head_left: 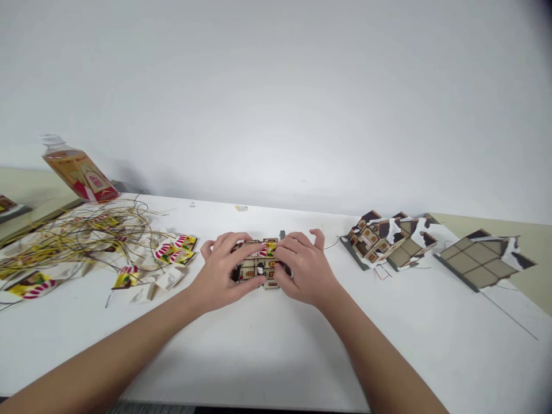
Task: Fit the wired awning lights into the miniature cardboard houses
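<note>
Cream model house [270, 266], long axis crosswise, left hand [223, 271], right hand [307, 268] clamping its ends

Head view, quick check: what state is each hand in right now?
Left hand: partly closed, holding the left side of the small printed house piece.
Right hand: fingers curled, holding the same piece's right side.

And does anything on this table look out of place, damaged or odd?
On the left, thin yellow and black wires sprawl tangled among small yellow printed pieces, which looks messy. Near the far edge of the white table, a small brownish patch breaks the pale surface; stain or damage, I can't tell.
</note>
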